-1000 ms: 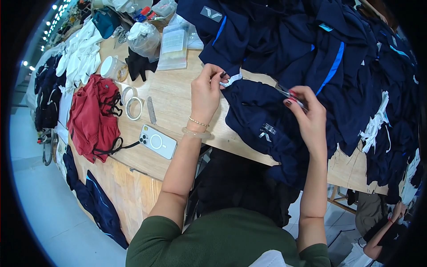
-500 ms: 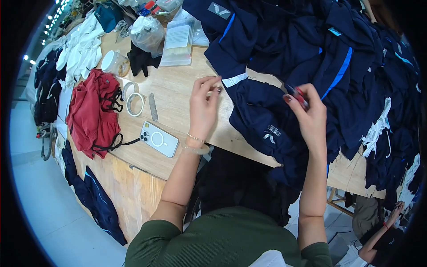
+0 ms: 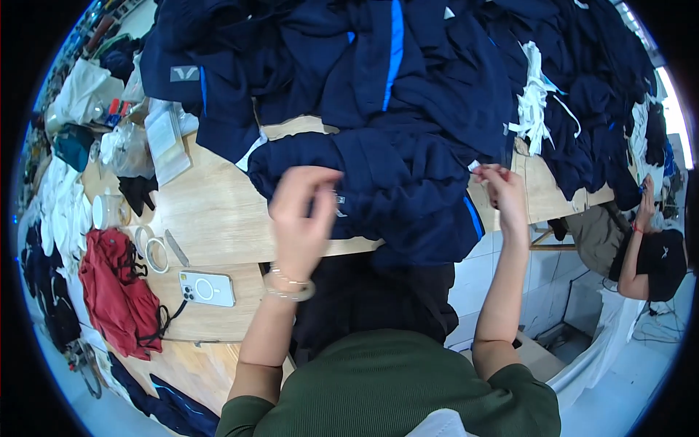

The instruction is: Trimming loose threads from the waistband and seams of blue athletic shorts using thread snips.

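A bunched navy garment (image 3: 408, 175) with a bright blue stripe and a small pale logo lies in front of me at the table's near edge. Over its left part hovers my left hand (image 3: 300, 211), a little blurred, its fingers bent and thumb apart, with nothing visible in it. My right hand (image 3: 504, 191) is at the garment's right end, fingers curled in a pinch. A small white tag or scrap (image 3: 474, 166) shows at its fingertips. Whatever else lies inside that grip is hidden.
A big navy garment pile (image 3: 306, 65) covers the far side, with white strips (image 3: 534, 98) at right. At left are a phone (image 3: 207, 288), tape rolls (image 3: 156, 255), a metal blade or ruler (image 3: 176, 247) and red clothing (image 3: 116, 291). A co-worker's arm (image 3: 638, 233) shows far right.
The view has swung to the right. My right hand has moved to the garment's right end; the red-handled tool seen in it before is not visible now. My left hand has come over the garment.
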`<act>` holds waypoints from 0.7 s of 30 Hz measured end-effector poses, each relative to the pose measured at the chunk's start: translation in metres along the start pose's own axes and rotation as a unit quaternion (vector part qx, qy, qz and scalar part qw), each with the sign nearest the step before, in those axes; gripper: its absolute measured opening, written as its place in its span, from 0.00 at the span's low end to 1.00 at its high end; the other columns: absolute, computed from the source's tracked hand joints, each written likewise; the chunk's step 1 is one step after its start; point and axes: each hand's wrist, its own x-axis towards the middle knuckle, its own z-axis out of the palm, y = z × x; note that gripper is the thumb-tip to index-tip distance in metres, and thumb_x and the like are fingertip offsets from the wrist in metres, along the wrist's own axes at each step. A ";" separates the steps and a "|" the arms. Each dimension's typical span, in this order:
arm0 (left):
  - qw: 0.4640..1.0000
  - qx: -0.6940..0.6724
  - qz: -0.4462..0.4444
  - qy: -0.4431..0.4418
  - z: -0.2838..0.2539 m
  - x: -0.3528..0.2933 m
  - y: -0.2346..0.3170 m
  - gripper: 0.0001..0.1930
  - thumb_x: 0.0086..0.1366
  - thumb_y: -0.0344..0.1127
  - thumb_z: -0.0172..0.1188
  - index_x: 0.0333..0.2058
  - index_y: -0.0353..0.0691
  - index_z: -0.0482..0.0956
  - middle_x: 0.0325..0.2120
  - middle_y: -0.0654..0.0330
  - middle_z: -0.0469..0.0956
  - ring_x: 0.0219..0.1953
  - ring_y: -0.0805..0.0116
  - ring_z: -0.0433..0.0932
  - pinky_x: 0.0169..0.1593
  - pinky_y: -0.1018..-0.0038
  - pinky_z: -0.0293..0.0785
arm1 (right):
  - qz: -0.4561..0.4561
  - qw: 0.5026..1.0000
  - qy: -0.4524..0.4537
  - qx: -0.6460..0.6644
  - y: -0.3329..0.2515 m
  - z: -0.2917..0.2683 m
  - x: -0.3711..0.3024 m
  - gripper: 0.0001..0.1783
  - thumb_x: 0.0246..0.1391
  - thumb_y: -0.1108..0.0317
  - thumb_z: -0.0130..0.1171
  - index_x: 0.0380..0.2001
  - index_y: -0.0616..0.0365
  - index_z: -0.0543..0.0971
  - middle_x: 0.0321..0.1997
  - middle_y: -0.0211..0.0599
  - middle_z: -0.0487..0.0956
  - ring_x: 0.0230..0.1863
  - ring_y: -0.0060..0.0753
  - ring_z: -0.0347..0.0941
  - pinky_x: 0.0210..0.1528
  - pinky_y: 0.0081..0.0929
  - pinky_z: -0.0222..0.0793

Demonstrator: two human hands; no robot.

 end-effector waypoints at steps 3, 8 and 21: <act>0.988 -0.074 0.086 -0.103 0.056 -0.003 0.027 0.08 0.57 0.20 0.61 0.36 0.35 0.80 0.32 0.55 0.79 0.35 0.61 0.79 0.39 0.72 0.76 | 0.064 0.991 -0.082 0.079 0.006 0.021 -0.003 0.10 0.62 0.65 0.56 0.37 0.60 0.81 0.18 0.16 0.69 0.15 0.08 0.53 0.16 0.14 0.43; 0.991 -0.059 0.069 -0.098 0.120 -0.001 0.035 0.10 0.57 0.23 0.65 0.39 0.34 0.80 0.34 0.57 0.77 0.31 0.65 0.79 0.34 0.74 0.77 | 0.040 0.966 -0.137 0.216 -0.007 0.033 -0.013 0.10 0.63 0.66 0.55 0.38 0.61 0.80 0.18 0.17 0.66 0.15 0.09 0.54 0.16 0.14 0.43; 0.989 0.004 0.105 -0.104 0.110 0.020 0.033 0.06 0.56 0.19 0.60 0.32 0.34 0.76 0.33 0.56 0.75 0.34 0.54 0.78 0.37 0.67 0.75 | 0.007 0.965 -0.147 0.216 -0.004 0.042 -0.013 0.11 0.64 0.65 0.55 0.41 0.61 0.81 0.21 0.19 0.71 0.16 0.07 0.55 0.16 0.14 0.44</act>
